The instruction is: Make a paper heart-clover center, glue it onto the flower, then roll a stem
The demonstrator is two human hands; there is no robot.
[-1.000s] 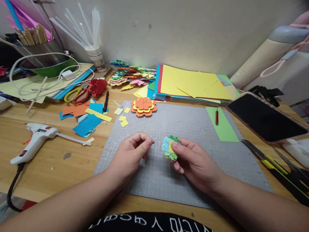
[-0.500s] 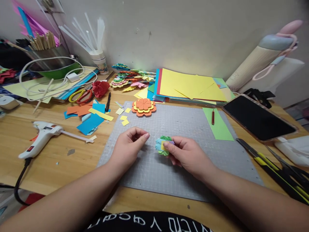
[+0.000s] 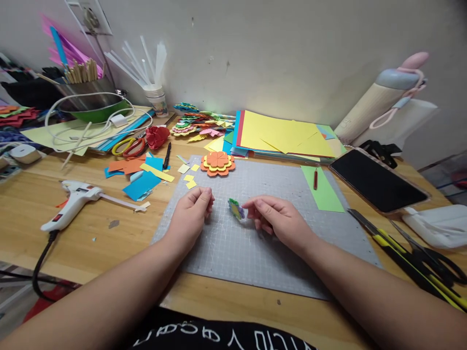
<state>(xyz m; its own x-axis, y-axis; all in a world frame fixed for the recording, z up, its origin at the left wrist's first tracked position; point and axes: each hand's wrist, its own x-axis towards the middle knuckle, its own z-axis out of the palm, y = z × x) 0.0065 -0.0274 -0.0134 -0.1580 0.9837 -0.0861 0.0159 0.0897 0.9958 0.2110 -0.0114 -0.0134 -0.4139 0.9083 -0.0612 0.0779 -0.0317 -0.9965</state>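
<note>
A small paper flower [image 3: 236, 210] with green and purple edges and a yellow middle stands tilted, slightly blurred, over the grey cutting mat [image 3: 219, 257]. Whether it rests on the mat or is in the air I cannot tell. My right hand [image 3: 279, 216] is just to its right, fingers apart, the index fingertip at or very near the flower's edge. To the left, my left hand [image 3: 193, 211] is closed, thumb against curled fingers, with nothing visible in it. Beyond both hands lies a layered orange and yellow paper flower [image 3: 218, 164].
A white glue gun [image 3: 75, 201] lies left, near blue and orange paper scraps [image 3: 142, 184]. Stacked coloured paper [image 3: 284, 133] sits at the back. On the right are a green strip [image 3: 324, 194], a phone [image 3: 377, 180], a black-and-yellow cutter [image 3: 397, 253] and scissors [image 3: 430, 257].
My right hand has let go of the small flower, which has turned and shifted left. My left thumb has closed against its fingers. The view has tilted slightly.
</note>
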